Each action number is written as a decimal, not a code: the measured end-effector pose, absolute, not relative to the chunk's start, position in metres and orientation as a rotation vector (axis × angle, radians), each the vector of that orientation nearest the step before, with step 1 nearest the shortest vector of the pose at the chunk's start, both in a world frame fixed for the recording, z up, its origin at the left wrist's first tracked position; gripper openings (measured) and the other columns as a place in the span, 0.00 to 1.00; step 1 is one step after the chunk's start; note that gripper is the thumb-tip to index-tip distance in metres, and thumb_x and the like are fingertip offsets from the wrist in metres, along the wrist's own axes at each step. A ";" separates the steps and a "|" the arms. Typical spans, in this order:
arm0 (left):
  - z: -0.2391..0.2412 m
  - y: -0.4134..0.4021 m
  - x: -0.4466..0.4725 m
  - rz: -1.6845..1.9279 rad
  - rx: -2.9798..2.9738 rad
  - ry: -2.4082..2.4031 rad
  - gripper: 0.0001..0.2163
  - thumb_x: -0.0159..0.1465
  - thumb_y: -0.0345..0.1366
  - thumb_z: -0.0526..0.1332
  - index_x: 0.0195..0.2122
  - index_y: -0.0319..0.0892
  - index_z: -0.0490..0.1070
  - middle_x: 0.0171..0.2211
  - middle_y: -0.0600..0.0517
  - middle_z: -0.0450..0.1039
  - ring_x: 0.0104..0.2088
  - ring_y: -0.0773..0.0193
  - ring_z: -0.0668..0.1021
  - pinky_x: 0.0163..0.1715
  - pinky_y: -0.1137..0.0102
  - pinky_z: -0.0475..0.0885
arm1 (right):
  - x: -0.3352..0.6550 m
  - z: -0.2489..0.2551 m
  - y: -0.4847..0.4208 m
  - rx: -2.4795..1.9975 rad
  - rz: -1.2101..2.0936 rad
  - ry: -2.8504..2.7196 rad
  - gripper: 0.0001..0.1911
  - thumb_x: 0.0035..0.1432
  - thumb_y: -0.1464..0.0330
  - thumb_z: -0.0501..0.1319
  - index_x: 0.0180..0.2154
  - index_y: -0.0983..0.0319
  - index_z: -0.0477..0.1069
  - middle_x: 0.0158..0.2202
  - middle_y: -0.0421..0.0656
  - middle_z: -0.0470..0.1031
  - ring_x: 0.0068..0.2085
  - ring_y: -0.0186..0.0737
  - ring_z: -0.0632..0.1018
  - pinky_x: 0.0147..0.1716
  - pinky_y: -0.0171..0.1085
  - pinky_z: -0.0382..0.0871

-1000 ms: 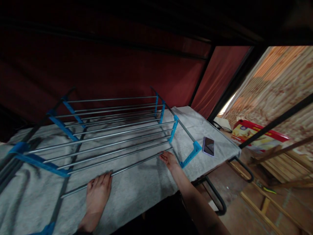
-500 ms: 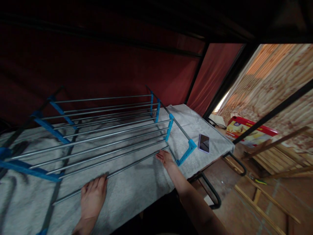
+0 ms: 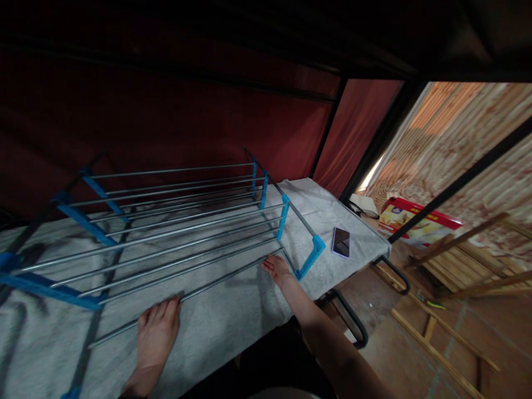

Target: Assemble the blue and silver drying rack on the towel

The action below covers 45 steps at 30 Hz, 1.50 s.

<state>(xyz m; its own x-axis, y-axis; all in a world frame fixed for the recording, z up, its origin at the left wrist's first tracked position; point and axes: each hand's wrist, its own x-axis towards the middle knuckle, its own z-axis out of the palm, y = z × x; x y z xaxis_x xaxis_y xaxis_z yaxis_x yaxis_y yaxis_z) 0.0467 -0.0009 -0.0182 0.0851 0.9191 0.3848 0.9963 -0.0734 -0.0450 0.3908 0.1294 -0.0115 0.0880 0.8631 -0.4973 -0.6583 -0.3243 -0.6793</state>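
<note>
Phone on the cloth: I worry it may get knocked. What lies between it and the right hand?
In the head view, the rack's blue end bracket and bare grey cloth lie between the phone and the right hand.

Single head view, looking forward and down, tilted, close over rack on bed; doorway at right.

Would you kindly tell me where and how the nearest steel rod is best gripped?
Probably near both ends, from the near side, palms down: the nearest steel rod lies long, thin and low on the grey cloth, and the left hand and right hand rest spaced along it.
</note>
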 end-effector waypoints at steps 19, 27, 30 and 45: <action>-0.019 -0.022 0.040 -0.543 -2.232 -1.843 0.16 0.71 0.47 0.47 0.40 0.44 0.69 0.36 0.48 0.78 0.37 0.55 0.79 0.41 0.61 0.69 | 0.401 -0.019 0.090 -0.906 1.686 -0.309 0.05 0.52 0.71 0.67 0.32 0.59 0.72 0.32 0.42 0.80 0.35 0.40 0.81 0.41 0.41 0.77; -0.028 -0.026 0.045 -0.537 -2.259 -1.745 0.17 0.71 0.46 0.46 0.41 0.44 0.71 0.35 0.47 0.77 0.36 0.54 0.78 0.40 0.61 0.70 | 0.397 -0.022 0.089 -0.914 1.585 -0.267 0.08 0.52 0.68 0.69 0.29 0.57 0.69 0.31 0.41 0.80 0.35 0.39 0.80 0.40 0.39 0.77; -0.031 -0.027 0.043 -0.586 -2.281 -1.728 0.17 0.71 0.48 0.49 0.45 0.43 0.71 0.37 0.48 0.77 0.37 0.55 0.78 0.41 0.62 0.70 | 0.398 -0.022 0.088 -0.905 1.595 -0.296 0.07 0.51 0.70 0.68 0.30 0.57 0.71 0.32 0.40 0.79 0.36 0.39 0.80 0.42 0.40 0.77; -0.016 -0.032 0.048 -0.616 -2.330 -1.855 0.20 0.71 0.49 0.48 0.49 0.45 0.75 0.41 0.46 0.80 0.42 0.56 0.80 0.45 0.62 0.71 | 0.407 -0.022 0.089 -0.961 1.572 -0.356 0.11 0.53 0.67 0.70 0.28 0.57 0.68 0.32 0.40 0.80 0.35 0.40 0.81 0.40 0.40 0.78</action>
<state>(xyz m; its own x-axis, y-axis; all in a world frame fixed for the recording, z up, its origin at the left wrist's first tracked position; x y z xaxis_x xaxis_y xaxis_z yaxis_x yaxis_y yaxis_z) 0.0484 -0.0317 -0.0162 0.1757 0.9120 0.3707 0.9527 -0.2525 0.1695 0.4068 0.0893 -0.0216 0.0400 0.9253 -0.3770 -0.6723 -0.2542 -0.6953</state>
